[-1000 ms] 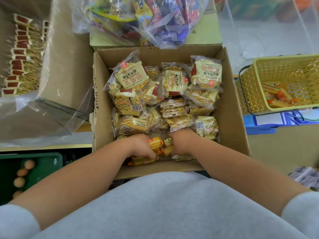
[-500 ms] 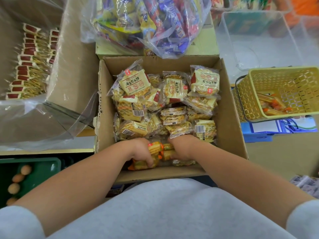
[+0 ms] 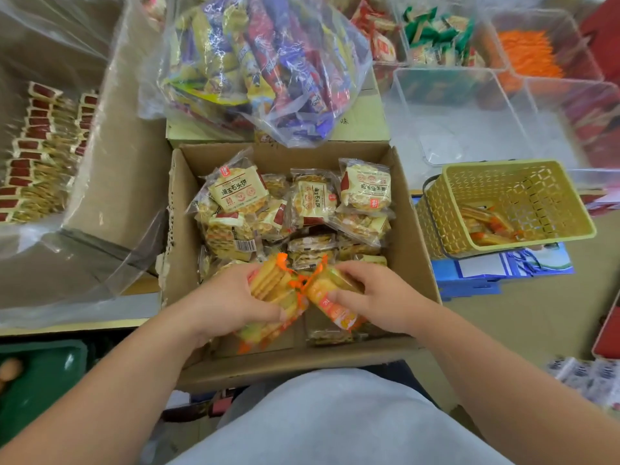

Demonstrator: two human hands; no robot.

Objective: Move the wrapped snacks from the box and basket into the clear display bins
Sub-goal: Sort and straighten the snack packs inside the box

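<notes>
Over box [image 3: 413, 256], packs [image 3: 268, 286] seemingly tilt inward.

A large carton [image 3: 110, 162] lined with clear plastic stands at far left, with rows of red-and-gold packets [image 3: 33, 162] packed inside. At far centre, a clear plastic bag [image 3: 268, 62] of colourful stick packets lies on a closed pale carton [image 3: 362, 119]. Near left, a green crate [image 3: 50, 380] holds a brown, egg-like ball [image 3: 10, 367]. A blue printed bag [image 3: 469, 285] lies flat at right.

One left hand [image 3: 224, 303] and one right hand [image 3: 379, 300] are counted. One cardboard box [image 3: 414, 236], one yellow basket [image 3: 526, 196] and one clear bag [image 3: 268, 68] are seen. The orange packets [image 3: 268, 283] cannot be numbered.
</notes>
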